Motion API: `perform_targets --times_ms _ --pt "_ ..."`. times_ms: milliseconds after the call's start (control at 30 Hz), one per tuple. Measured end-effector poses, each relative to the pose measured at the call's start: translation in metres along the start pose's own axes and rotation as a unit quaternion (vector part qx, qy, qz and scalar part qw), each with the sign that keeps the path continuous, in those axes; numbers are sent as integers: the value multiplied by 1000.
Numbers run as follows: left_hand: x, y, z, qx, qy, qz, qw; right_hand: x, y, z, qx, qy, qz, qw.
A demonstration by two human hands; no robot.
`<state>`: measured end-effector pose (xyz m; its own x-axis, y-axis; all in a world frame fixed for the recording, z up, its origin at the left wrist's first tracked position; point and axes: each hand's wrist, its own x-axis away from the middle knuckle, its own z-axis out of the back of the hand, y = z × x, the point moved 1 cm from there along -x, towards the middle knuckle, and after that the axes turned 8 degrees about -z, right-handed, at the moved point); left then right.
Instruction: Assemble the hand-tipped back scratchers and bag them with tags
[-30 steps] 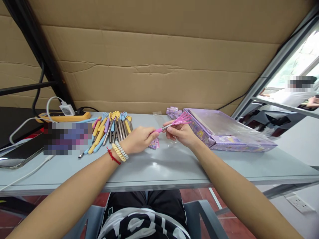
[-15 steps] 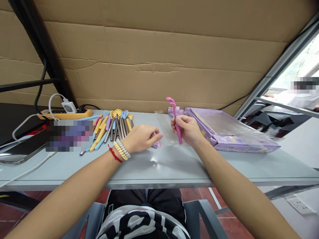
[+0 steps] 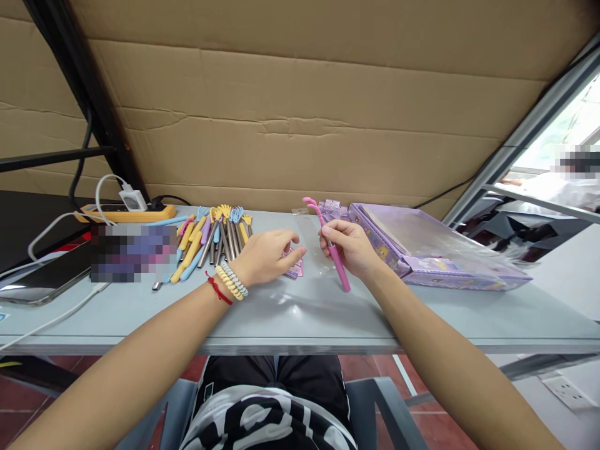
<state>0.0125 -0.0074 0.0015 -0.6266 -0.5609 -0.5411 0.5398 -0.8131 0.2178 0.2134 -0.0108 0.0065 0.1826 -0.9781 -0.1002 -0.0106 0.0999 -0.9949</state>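
1. Head view: a slim pink tool with a curved, pronged tip, a short metallic shaft and a smooth pink handle is up in front of the person, above the middle of the counter, slanting with its tip to the upper left and its handle to the lower right.
2. The right hand has its fingers closed around the tool near the shaft, thumb on the near side.
3. The left hand is apart from the tool, its fingers loosely curled, with a gap between thumb and forefinger; nothing is seen in its grasp.
4. Small purple-and-pink printed cards lie by the left hand's fingertips, partly hidden.
5. Behind the right hand are a clear plastic wrapper and a small heap of purple printed packaging.
6. To the right rests a flat purple printed box with clear plastic over it.
7. Left of the left hand, yellow, blue, purple and pink tools with metallic shafts lie bunched together.
8. Farther left are a yellow power strip with a white charger, and a dark phone.
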Motion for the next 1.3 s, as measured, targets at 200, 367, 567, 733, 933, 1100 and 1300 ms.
perform_targets --times_ms 200,367,567,733,933,1100,1300 --pt "-1 1 -1 15 -21 -19 999 0 -1 2 8 10 8 1000" --pt "-1 1 1 68 -18 -19 997 0 -1 0 -21 -11 1 1000" --pt "-1 5 1 166 -24 -21 986 0 5 -8 -27 -92 4 995" --pt "-2 8 -4 181 -12 -26 983 -2 9 -12 26 -127 39 991" --pt "-1 9 -6 82 -1 -60 995 -1 7 -10 63 -70 70 993" --pt "1 9 -6 10 -17 -42 999 3 5 -14 109 -83 80 987" --pt "0 8 -6 -63 -35 -8 997 4 5 -19 110 -80 130 982"
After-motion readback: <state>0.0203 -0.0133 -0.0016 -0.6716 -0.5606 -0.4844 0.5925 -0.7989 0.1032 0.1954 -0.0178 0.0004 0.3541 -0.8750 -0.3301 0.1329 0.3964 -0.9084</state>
